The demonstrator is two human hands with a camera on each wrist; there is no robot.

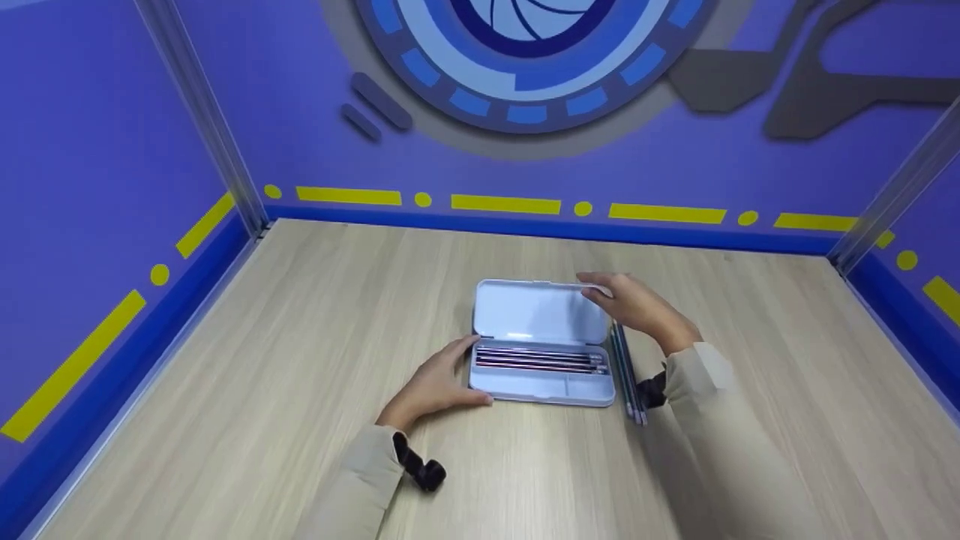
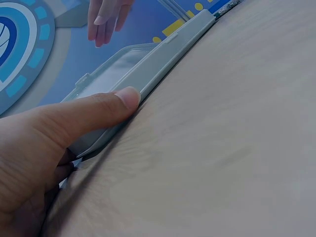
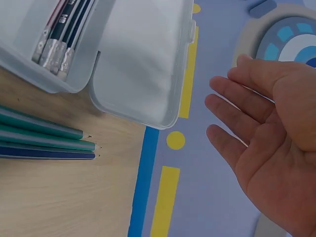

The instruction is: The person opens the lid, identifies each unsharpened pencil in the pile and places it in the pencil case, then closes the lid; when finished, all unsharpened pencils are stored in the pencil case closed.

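Open pale grey-blue plastic pencil case (image 1: 541, 352) lying near the middle of the light wood-grain table (image 1: 225, 390), its hinged lid (image 1: 540, 309) raised toward the far wall. The tray holds several dark and red pencils with metal ferrules (image 1: 540, 358) laid lengthwise. A loose row of green and blue pencils (image 1: 628, 375) lies on the table just beside the case's right end, tips pointing away from the person (three are countable in the right wrist view).

The left hand (image 1: 439, 382) rests against the left end of the tray, thumb (image 2: 106, 111) pressed along its front edge; the remaining fingers are hidden, so how they lie cannot be told. The right hand (image 1: 634, 304) hovers at the lid's far right corner with fingers (image 3: 232, 106) straight and spread, holding nothing; contact with the lid is not certain.

Risks, as judged: with only a thumb bracing the tray, pressure on the lid could slide or pivot the case across the smooth table. A lid swung down could catch on a pencil lying proud in the tray. The right sleeve, passing close above the loose pencils, could roll them away.
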